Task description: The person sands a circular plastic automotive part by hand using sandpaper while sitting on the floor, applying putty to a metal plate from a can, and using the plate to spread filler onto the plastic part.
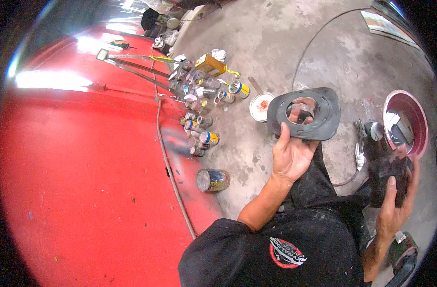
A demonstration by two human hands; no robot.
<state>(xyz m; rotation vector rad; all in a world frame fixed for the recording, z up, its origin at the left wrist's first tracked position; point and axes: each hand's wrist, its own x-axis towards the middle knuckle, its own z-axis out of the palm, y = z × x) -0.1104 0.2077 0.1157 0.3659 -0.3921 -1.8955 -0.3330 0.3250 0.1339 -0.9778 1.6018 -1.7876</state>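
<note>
My left hand grips a dark grey plastic bezel, thumb on its near edge. The bezel is roughly square with rounded corners and a large round hole, through which some of my fingers show. Farther right, my right hand is closed on a dark, flat sheet that looks like sandpaper, its thumb pressed against the face. Just beyond that sheet stands a maroon basin with dark flat pieces and something shiny inside. The two hands are apart, and the sheet does not touch the bezel.
Left of the bezel is a round white container with red smears. Several paint cans crowd the floor along a red painted surface; a larger can stands nearer. A yellow-brown tin stands behind. A thin hose crosses the concrete.
</note>
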